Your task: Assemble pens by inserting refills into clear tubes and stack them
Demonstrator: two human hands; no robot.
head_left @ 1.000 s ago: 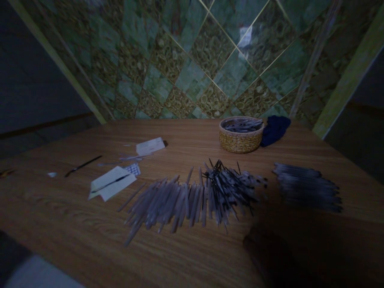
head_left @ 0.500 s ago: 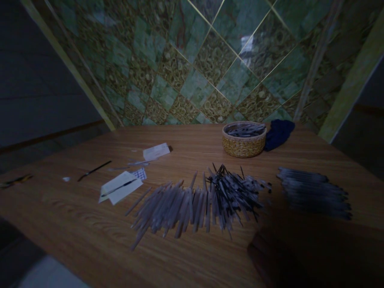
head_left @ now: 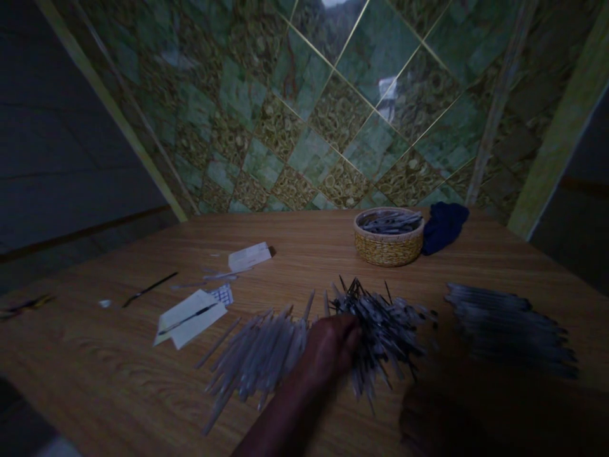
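Note:
A loose heap of clear pen barrels [head_left: 259, 352] lies at the middle of the table, and dark refills mixed with clear pieces [head_left: 385, 320] lie against its right side. Over the join between them is my left hand [head_left: 333, 346], its fingers curled and closed at the dark refills; what they pinch is too dim to make out. In deep shadow at the lower right sits my right hand [head_left: 421, 406], its fingers hardly visible. Beyond it on the right, a neat row of pens [head_left: 511, 327] lies side by side.
A woven basket [head_left: 389, 246] full of pens stands at the back right beside a dark blue cloth [head_left: 445, 227]. On the left are paper slips [head_left: 190, 317] with a pen on them, a white card [head_left: 248, 256] and a thin black stick [head_left: 150, 290]. Behind rises a tiled wall.
My left hand has come into view from the bottom and reached the heap. The whole scene sits slightly lower as the camera tilted up. My right hand stays at the lower right.

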